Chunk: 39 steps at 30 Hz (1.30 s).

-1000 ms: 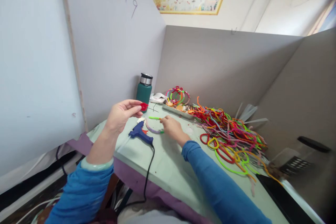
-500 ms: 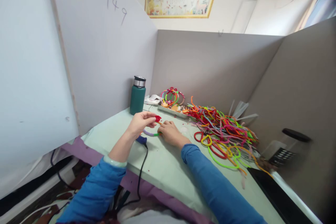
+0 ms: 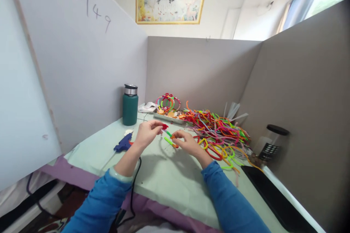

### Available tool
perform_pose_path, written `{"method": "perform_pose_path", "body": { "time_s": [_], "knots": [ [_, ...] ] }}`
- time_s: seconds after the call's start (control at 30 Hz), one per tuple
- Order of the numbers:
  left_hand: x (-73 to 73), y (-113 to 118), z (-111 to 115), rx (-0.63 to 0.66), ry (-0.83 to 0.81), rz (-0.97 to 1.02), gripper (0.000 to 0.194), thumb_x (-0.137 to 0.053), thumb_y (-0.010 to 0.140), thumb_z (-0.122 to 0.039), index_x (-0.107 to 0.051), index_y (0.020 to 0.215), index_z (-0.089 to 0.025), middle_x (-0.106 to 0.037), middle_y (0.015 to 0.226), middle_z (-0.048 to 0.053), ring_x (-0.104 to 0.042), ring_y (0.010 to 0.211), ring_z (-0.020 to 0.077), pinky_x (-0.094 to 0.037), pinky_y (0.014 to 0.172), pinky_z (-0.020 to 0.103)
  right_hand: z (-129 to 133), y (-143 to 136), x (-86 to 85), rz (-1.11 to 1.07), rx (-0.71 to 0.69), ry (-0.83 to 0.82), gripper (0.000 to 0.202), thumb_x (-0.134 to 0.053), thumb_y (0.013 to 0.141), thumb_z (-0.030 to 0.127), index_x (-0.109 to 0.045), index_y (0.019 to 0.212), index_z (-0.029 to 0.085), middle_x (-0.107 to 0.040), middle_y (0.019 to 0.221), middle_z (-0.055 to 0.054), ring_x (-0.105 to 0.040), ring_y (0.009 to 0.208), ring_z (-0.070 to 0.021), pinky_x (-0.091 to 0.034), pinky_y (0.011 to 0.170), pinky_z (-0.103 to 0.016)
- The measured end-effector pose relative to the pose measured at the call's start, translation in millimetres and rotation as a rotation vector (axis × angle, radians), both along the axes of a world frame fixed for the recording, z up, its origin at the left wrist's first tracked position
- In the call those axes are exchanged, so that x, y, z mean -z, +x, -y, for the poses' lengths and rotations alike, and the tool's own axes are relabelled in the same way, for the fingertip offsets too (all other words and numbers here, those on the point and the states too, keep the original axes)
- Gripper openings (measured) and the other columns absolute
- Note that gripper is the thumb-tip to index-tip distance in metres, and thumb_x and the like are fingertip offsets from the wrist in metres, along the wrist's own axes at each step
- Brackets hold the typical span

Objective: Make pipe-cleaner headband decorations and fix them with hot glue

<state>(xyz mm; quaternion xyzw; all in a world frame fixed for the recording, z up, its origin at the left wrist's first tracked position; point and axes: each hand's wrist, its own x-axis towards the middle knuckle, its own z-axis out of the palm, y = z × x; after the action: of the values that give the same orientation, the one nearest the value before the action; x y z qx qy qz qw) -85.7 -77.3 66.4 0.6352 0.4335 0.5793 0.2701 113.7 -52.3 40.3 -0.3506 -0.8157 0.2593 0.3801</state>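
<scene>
My left hand [image 3: 149, 133] pinches a small red fuzzy piece [image 3: 164, 126] between thumb and fingertips; its exact shape is too small to tell. In my right hand [image 3: 189, 144] is a multicoloured pipe-cleaner hoop [image 3: 168, 134], gripped at its right side and raised off the table, seen nearly edge-on. The red piece is against or very near the hoop's upper end; whether they are joined I cannot tell. Left of my left wrist, a blue glue gun [image 3: 124, 142] lies on the table, partly behind the forearm.
A green bottle [image 3: 130, 106] stands at the back left. Behind my hands, a metal tray [image 3: 171, 119] holds finished-looking hoops [image 3: 167, 102] and small pieces. Loose pipe cleaners [image 3: 218, 127] are heaped to the right, near a black-lidded jar [image 3: 273, 142]. A black cable [image 3: 133, 196] hangs over the front edge.
The hoop has been lifted and turned from lying flatter to nearly edge-on. My right hand has moved right, away from my left. The view has swung right, uncovering the glue gun.
</scene>
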Motion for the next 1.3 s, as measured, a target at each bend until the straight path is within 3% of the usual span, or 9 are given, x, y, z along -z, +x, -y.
{"method": "perform_pose_path", "body": {
  "time_s": [0.17, 0.33, 0.47, 0.6, 0.87, 1.3],
  "knots": [
    [8.6, 6.1, 0.1, -0.206, 0.457, -0.438, 0.015, -0.053, 0.083, -0.019, -0.067, 0.085, -0.020, -0.070, 0.090, 0.005, -0.065, 0.079, 0.0162, -0.049, 0.073, 0.028, -1.6, 1.7, 5.3, -0.140, -0.026, -0.095, 0.011, -0.058, 0.074, 0.024, -0.062, 0.078, 0.015, -0.062, 0.073, -0.001, -0.055, 0.066, -0.0131, -0.043, 0.063, -0.025],
    [17.3, 9.9, 0.7, -0.263, 0.617, -0.653, 0.020, -0.047, 0.088, -0.015, -0.066, 0.091, -0.020, -0.069, 0.096, 0.005, -0.064, 0.085, 0.0152, -0.048, 0.075, 0.026, 0.0, -0.6, 4.5, -0.205, -0.020, -0.143, 0.013, -0.057, 0.072, 0.026, -0.061, 0.078, 0.015, -0.060, 0.071, 0.000, -0.053, 0.062, -0.0122, -0.042, 0.058, -0.024],
    [21.4, 11.7, -0.1, -0.301, 0.660, -0.725, 0.021, -0.047, 0.087, -0.011, -0.065, 0.091, -0.020, -0.070, 0.096, 0.005, -0.065, 0.084, 0.0150, -0.047, 0.071, 0.025, 0.7, -0.5, 5.2, -0.223, -0.022, -0.116, 0.012, -0.058, 0.071, 0.025, -0.061, 0.075, 0.015, -0.059, 0.069, 0.001, -0.052, 0.063, -0.0116, -0.042, 0.060, -0.024],
    [23.7, 11.0, -0.3, -0.229, 0.660, -0.763, 0.021, -0.048, 0.086, -0.010, -0.065, 0.090, -0.020, -0.069, 0.097, 0.005, -0.065, 0.087, 0.0152, -0.047, 0.073, 0.025, 0.3, 0.2, 5.9, -0.264, -0.038, -0.171, 0.013, -0.058, 0.071, 0.027, -0.060, 0.076, 0.015, -0.057, 0.066, 0.002, -0.049, 0.059, -0.0103, -0.040, 0.055, -0.022],
    [19.6, 8.7, -4.7, -0.288, 0.586, -0.562, 0.016, -0.047, 0.088, -0.018, -0.063, 0.090, -0.020, -0.068, 0.091, 0.006, -0.063, 0.084, 0.0162, -0.048, 0.073, 0.027, 0.7, -0.4, 7.1, -0.252, -0.026, -0.171, 0.011, -0.059, 0.070, 0.024, -0.061, 0.075, 0.015, -0.058, 0.067, 0.001, -0.050, 0.058, -0.0099, -0.040, 0.054, -0.021],
    [25.3, 8.7, -4.8, -0.265, 0.693, -0.800, 0.023, -0.045, 0.086, -0.010, -0.065, 0.091, -0.020, -0.069, 0.097, 0.007, -0.064, 0.087, 0.0147, -0.049, 0.075, 0.025, 1.7, -0.6, 6.5, -0.272, -0.028, -0.161, 0.012, -0.059, 0.070, 0.026, -0.061, 0.075, 0.015, -0.058, 0.067, 0.002, -0.051, 0.060, -0.0108, -0.040, 0.056, -0.022]
  ]
}}
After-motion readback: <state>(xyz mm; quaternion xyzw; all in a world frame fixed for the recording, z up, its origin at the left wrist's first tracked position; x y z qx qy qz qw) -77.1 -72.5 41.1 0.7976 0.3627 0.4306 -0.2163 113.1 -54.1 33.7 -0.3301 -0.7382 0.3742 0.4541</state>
